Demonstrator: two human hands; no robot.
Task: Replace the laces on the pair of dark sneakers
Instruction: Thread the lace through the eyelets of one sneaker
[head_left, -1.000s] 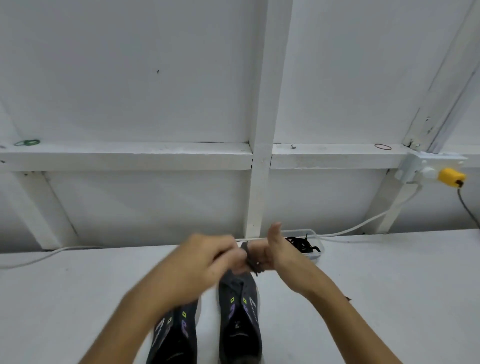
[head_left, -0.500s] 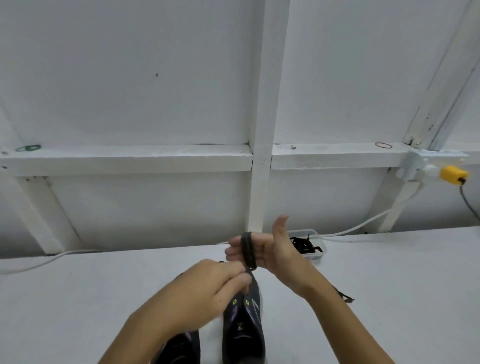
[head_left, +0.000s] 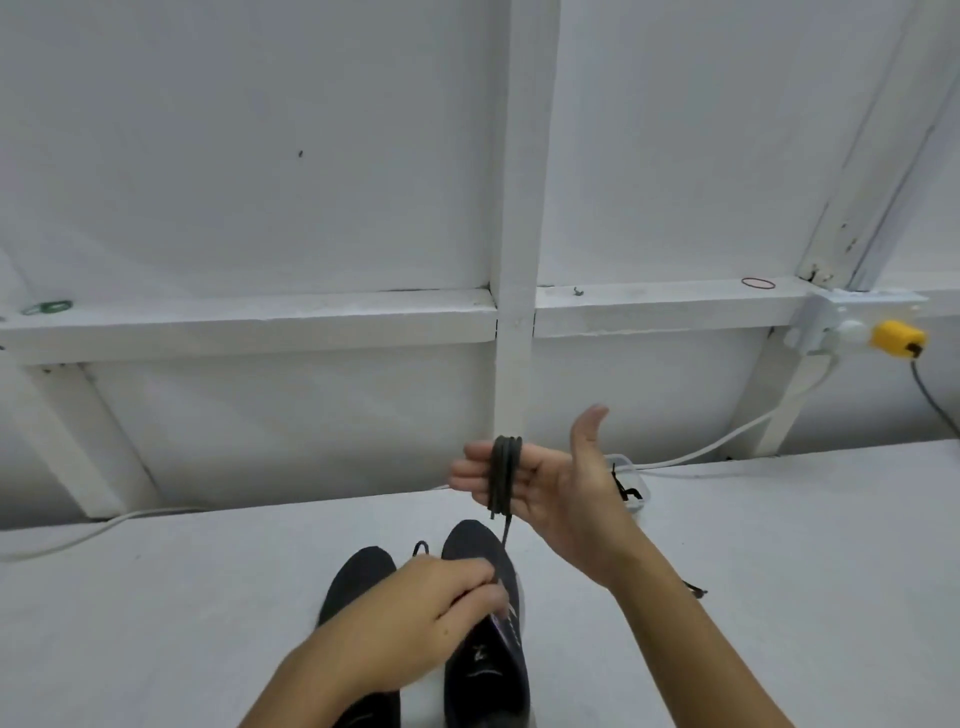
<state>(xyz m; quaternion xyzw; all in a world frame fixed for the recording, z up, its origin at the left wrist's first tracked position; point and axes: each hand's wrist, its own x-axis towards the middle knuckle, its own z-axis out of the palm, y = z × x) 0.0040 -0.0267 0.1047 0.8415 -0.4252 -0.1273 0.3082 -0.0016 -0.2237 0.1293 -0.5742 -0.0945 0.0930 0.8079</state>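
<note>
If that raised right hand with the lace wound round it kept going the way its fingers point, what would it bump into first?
The right hand, wrapped in the dark lace, has its fingers pointing left across the view. Nothing shows in that line; only the white wall lies behind. Depth is hard to judge, so the way merely looks free.

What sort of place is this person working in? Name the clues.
Probably a plain workshop or utility room: a white worktable against a white-painted framed wall, with a wall socket and yellow plug.

2 bare forearms, left hand (head_left: 415, 608) and right hand (head_left: 550, 488) (no sleeves, rings or gloves)
</note>
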